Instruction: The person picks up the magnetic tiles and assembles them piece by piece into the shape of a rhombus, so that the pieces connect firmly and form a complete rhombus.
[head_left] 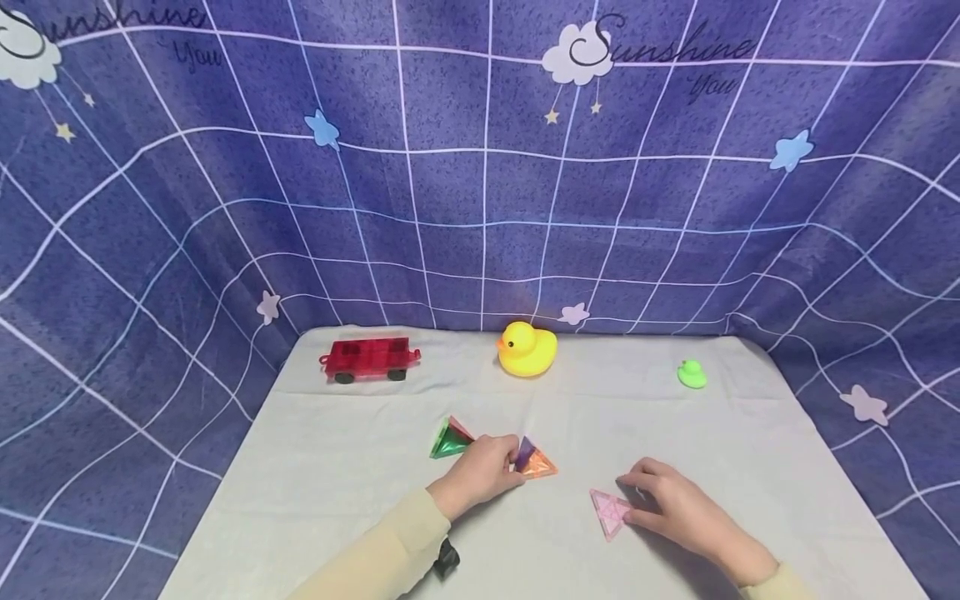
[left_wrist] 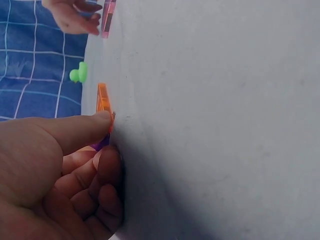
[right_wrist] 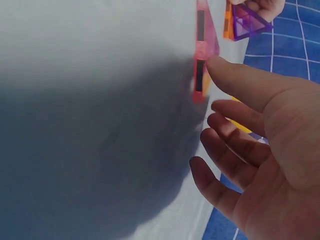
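My left hand (head_left: pixel 483 471) pinches a joined pair of translucent triangular magnetic tiles, an orange tile (head_left: pixel 538 465) and a purple tile (right_wrist: pixel 248 22). In the left wrist view the thumb presses the orange one, with the other fingers curled behind. Just left of this hand, a green tile (head_left: pixel 452 441) leans together with a red tile (head_left: pixel 461 428). My right hand (head_left: pixel 678 508) is beside a pink triangular tile (head_left: pixel 609 512) on the table. Its thumb tip meets the pink tile's edge in the right wrist view, while the other fingers are spread apart and loosely bent.
Along the back of the white-covered table (head_left: pixel 300 467) stand a red wheeled toy car base (head_left: pixel 367 358), a yellow rubber duck (head_left: pixel 527 350) and a small green duck (head_left: pixel 692 375). Blue gridded cloth (head_left: pixel 450 183) rises behind and at both sides.
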